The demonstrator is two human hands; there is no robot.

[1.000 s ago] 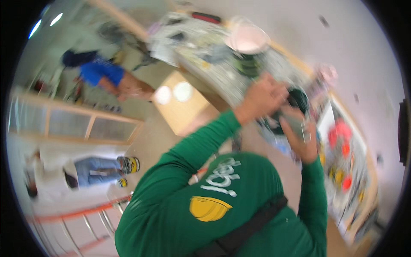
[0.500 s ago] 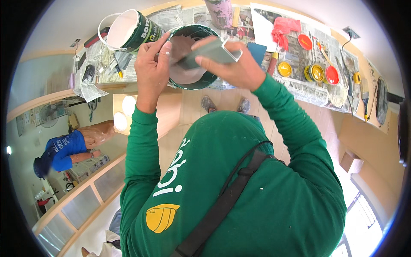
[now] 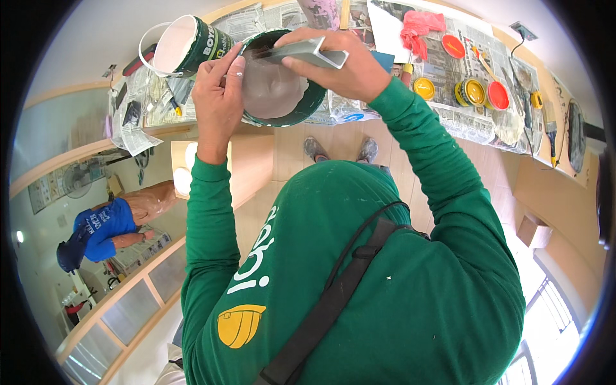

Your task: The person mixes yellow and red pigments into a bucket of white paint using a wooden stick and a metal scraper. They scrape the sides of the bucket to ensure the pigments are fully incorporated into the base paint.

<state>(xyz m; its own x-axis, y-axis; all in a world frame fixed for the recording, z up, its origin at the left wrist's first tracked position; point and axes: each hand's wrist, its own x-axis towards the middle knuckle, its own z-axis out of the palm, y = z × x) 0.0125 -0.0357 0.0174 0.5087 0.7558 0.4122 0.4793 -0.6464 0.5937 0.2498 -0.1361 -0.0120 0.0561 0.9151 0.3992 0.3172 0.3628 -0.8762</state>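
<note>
Brightly lit o'all, w/ soft, diffuse, near-neutral light. Blown out to white at lower rt around the barred window, w/ bluish flare along the rim there. Shows a tiny bright light spot far L too. Dimmer, greyer on L side, w/ less detail on the person in blue. Shadowed inside the green bucket, esp. near the metal tool. Pretty sharp mid-frame, softer twd edges. Strongly warped, fisheye-style: bends the wooden bench edge into an arc; cuts to blk at corners.
</note>
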